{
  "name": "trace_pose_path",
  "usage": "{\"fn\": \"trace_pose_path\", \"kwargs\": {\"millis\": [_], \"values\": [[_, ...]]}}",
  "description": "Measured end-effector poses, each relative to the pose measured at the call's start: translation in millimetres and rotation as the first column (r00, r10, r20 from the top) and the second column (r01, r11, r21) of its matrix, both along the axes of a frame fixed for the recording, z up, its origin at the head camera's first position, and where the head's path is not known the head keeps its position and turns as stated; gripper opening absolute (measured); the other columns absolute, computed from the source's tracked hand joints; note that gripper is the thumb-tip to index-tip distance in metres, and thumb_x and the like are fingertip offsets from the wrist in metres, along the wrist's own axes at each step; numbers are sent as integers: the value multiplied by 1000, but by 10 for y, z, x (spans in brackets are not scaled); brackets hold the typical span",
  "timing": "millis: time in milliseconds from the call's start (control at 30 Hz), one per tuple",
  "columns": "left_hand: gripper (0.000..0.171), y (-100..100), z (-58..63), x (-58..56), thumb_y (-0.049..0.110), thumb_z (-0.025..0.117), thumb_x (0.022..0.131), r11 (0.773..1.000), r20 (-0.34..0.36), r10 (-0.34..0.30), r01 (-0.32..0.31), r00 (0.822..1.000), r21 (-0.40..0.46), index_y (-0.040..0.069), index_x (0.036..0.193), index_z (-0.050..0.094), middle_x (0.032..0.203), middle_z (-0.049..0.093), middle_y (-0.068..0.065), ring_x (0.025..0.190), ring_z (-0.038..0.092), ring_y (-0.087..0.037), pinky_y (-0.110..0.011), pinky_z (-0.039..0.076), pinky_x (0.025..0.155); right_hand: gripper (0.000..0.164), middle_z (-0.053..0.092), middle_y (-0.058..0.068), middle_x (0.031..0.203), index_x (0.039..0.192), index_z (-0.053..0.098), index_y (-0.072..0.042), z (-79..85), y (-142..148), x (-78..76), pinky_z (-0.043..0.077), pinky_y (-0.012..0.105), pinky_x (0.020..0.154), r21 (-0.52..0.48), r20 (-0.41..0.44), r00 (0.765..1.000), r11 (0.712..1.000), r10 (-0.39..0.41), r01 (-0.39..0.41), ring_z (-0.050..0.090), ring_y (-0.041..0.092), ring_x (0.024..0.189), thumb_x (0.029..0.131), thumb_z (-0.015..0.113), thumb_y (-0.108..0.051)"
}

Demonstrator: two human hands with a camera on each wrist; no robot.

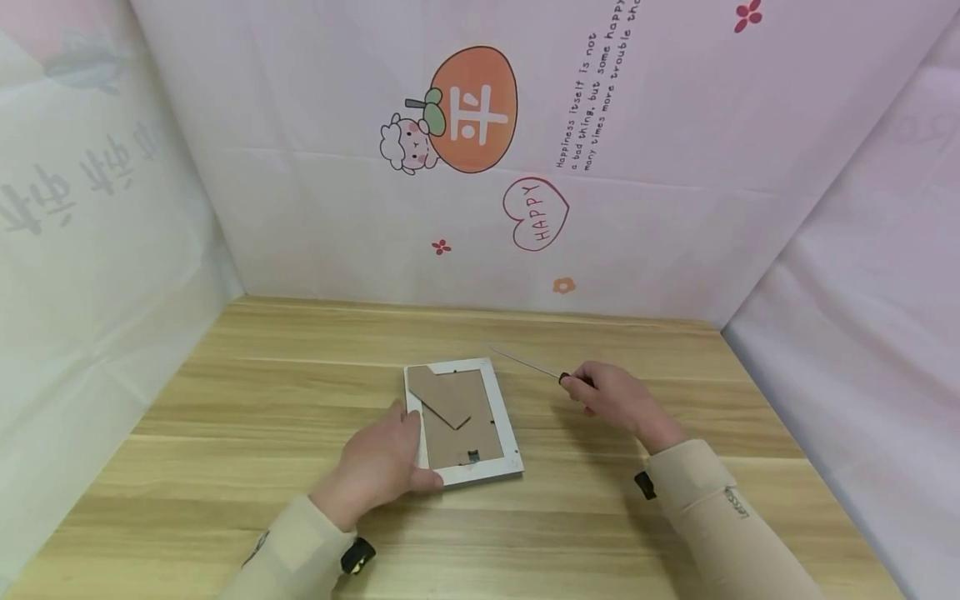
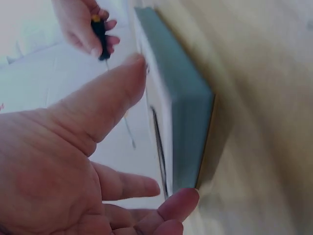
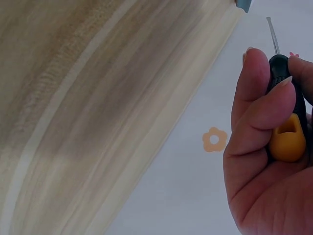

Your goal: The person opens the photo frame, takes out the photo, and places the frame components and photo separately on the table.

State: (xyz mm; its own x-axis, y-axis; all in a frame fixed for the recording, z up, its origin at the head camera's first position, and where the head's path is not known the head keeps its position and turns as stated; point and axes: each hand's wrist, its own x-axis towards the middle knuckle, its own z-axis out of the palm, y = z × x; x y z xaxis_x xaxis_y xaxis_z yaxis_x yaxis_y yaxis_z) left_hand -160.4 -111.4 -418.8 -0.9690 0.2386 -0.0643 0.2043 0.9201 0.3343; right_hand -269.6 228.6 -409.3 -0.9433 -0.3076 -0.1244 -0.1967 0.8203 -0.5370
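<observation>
A white picture frame (image 1: 506, 421) lies face down on the wooden table, its brown backboard (image 1: 480, 396) and stand flap (image 1: 437, 395) facing up. My left hand (image 1: 382, 458) holds the frame at its near left corner, thumb on the near edge and fingers along the left side. In the left wrist view the frame's grey-green side (image 2: 188, 117) shows close to those fingers. My right hand (image 1: 618, 400) grips a screwdriver (image 1: 528, 365) by its dark handle, above the table to the right of the frame. Its yellow handle end (image 3: 288, 142) and thin shaft show in the right wrist view.
Behind the wooden table (image 1: 315, 342) hangs a white printed cloth (image 1: 337, 225) with cartoon drawings and lettering. White cloth sides (image 1: 870, 275) bound the table at left and right. A small dark metal piece (image 1: 473, 456) sits on the backboard near its near edge.
</observation>
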Motion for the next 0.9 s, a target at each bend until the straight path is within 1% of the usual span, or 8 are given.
{"fn": "trace_pose_path", "kwargs": {"millis": [67, 133, 267, 400, 467, 600, 700, 900], "values": [[95, -59, 35, -32, 54, 86, 60, 1000, -15, -31, 31, 999, 1, -3, 128, 53, 139, 47, -27, 87, 59, -31, -45, 53, 70, 38, 64, 9, 92, 96, 61, -13, -7, 6, 8, 49, 37, 69, -3, 3, 1000, 1000, -1, 1, 62, 17, 77, 98, 49, -49], [98, -123, 59, -73, 51, 88, 58, 997, -41, -82, 81, 996, -8, -2, 132, 51, 140, 47, -25, 95, 58, -34, -47, 53, 77, 39, 64, 9, 92, 95, 61, -13, -14, 9, 16, 49, 37, 69, -2, 1, 1000, 1000, 0, 0, 62, 17, 78, 98, 49, -50], [108, -227, 55, -159, 43, 92, 54, 983, -58, -181, 179, 982, -40, 1, 142, 46, 149, 40, -25, 123, 48, -44, -54, 45, 98, 40, 63, 9, 90, 94, 61, -13, -28, 12, 27, 48, 37, 68, -3, -3, 1000, 1000, 0, 0, 63, 18, 78, 98, 48, -51], [110, -257, 12, -234, 38, 93, 52, 968, -73, -239, 231, 968, -101, 5, 145, 44, 153, 36, -20, 132, 40, -41, -54, 38, 105, 40, 64, 9, 91, 95, 61, -13, -35, 13, 39, 48, 37, 68, -9, -2, 1000, 1000, -4, 4, 63, 19, 79, 98, 48, -51], [110, -249, -2, -269, 38, 92, 53, 957, -84, -261, 247, 962, -152, 8, 146, 43, 155, 35, -17, 137, 36, -39, -53, 35, 109, 39, 64, 8, 91, 95, 61, -13, -38, 18, 48, 49, 37, 68, -11, -6, 1000, 1000, -5, 5, 63, 18, 78, 98, 49, -51], [106, -219, 15, -319, 35, 91, 55, 933, -94, -308, 281, 947, -226, 10, 146, 44, 154, 37, -13, 137, 35, -39, -50, 33, 110, 39, 63, 8, 91, 95, 61, -13, -48, 24, 69, 49, 37, 68, -22, -3, 1000, 1000, -4, 4, 63, 18, 78, 98, 49, -50], [104, -201, 37, -339, 37, 90, 56, 919, -79, -328, 299, 941, -255, 9, 145, 45, 152, 41, -11, 135, 37, -39, -49, 36, 109, 39, 63, 8, 92, 96, 61, -13, -53, 31, 80, 49, 37, 69, -28, 7, 1000, 1000, -11, 11, 63, 19, 78, 98, 49, -50], [104, -183, 7, -358, 45, 88, 56, 914, -73, -343, 315, 936, -256, 6, 143, 48, 147, 47, -13, 134, 39, -38, -47, 35, 109, 39, 62, 6, 90, 96, 61, -12, -45, 53, 82, 49, 36, 68, -29, -4, 1000, 999, -21, 21, 61, 18, 77, 98, 49, -49]]}}
